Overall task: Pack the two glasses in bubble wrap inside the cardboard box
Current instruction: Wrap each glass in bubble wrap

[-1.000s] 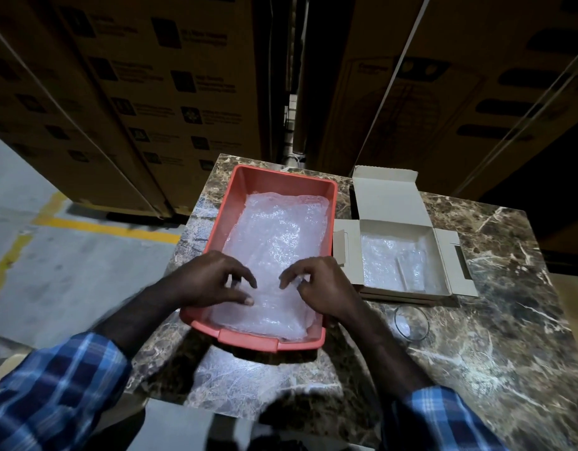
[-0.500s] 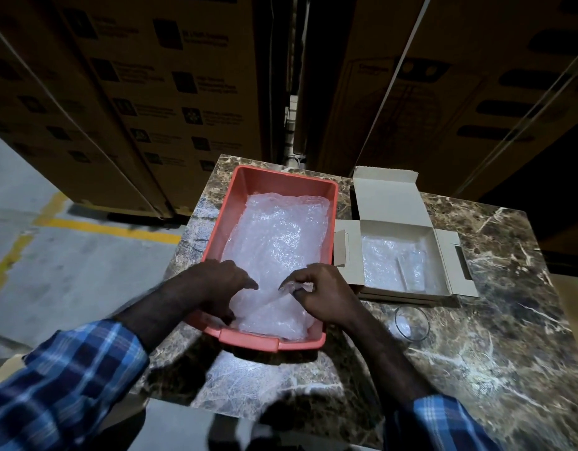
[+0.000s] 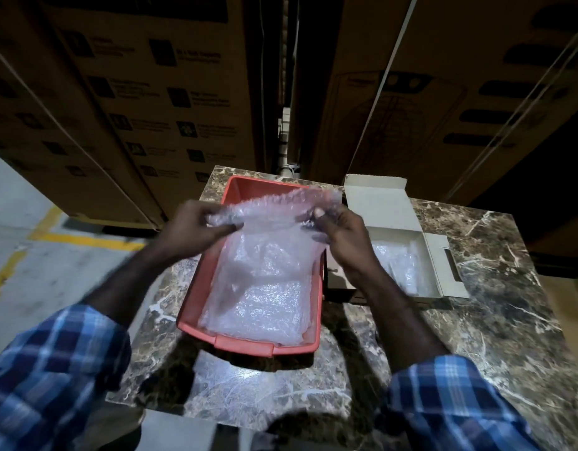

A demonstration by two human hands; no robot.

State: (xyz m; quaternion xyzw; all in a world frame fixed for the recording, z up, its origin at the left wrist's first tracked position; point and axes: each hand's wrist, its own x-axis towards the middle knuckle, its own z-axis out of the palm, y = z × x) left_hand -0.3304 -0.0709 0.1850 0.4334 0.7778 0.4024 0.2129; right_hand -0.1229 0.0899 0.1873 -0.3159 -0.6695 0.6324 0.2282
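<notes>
Bubble wrap (image 3: 274, 219) is the thing in hand: one sheet is held up at the centre of the frame, above the far end of the red tray (image 3: 200, 288), with more wrap lying in the tray below. The left hand (image 3: 196, 229) pinches the sheet's upper left edge and the right hand (image 3: 339, 236) pinches its upper right edge, so each grip is closed on the sheet, which hangs between them. This looks like the step of fetching a wrapping sheet. The cardboard box (image 3: 391, 216) stands open at the right of the worktop (image 3: 496, 288), holding what seems to be one wrapped bundle. No bare glass shows in this frame. Next, the sheet likely needs laying flat and the second glass finding.
</notes>
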